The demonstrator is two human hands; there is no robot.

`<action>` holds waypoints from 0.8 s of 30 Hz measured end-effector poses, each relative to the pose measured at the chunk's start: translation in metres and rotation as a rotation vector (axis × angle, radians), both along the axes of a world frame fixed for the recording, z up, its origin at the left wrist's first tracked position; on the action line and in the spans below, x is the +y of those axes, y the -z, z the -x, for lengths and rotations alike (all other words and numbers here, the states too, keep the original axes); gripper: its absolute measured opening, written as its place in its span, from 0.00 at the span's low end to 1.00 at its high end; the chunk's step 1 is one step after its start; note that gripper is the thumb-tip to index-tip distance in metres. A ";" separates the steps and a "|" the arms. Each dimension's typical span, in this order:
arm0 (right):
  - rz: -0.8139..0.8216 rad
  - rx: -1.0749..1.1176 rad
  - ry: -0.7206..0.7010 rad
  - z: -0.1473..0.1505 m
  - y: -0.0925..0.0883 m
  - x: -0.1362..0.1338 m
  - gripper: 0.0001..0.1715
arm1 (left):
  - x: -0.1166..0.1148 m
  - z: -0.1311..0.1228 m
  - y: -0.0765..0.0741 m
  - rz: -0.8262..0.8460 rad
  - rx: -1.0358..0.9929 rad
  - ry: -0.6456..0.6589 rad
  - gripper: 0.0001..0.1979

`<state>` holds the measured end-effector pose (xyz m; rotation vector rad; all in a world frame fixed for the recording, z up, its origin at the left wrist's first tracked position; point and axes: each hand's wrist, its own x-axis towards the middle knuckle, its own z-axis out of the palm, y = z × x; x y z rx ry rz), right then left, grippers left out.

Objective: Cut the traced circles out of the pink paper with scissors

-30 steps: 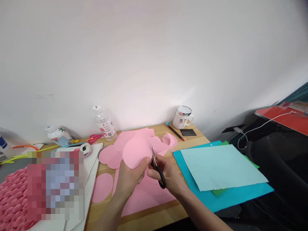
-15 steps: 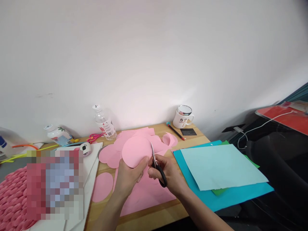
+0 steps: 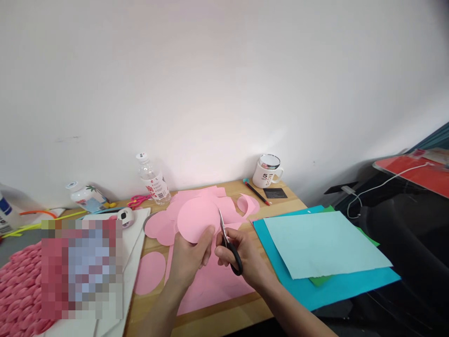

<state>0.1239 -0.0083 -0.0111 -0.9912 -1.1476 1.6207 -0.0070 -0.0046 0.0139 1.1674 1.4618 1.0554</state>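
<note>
My left hand [image 3: 187,260] pinches the lower edge of a round pink paper piece [image 3: 196,217] and holds it up over the wooden table [image 3: 224,320]. My right hand [image 3: 245,257] grips black-handled scissors [image 3: 229,245], with the blades pointing up along the right edge of that pink piece. Below both hands lies a large pink sheet [image 3: 210,285]. More pink cut-outs lie behind, and one pink circle [image 3: 150,273] rests to the left.
Light blue, teal and green sheets [image 3: 322,248] are stacked on the right. At the back stand a white mug [image 3: 267,172], a water bottle [image 3: 152,181], a pencil [image 3: 256,192] and pink scissors [image 3: 137,201]. White boards [image 3: 131,238] and a pink knit mat [image 3: 17,285] lie left.
The pink round piece and both hands have shifted slightly left and up; the scissors have crept a little further along its edge.
</note>
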 end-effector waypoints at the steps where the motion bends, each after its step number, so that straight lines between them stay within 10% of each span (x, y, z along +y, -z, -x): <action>1: -0.006 0.000 -0.008 0.001 0.001 0.000 0.27 | 0.000 -0.001 0.001 0.000 -0.014 0.006 0.23; 24: -0.010 0.026 -0.014 0.000 -0.008 0.003 0.25 | 0.003 0.003 0.003 0.066 0.058 -0.061 0.17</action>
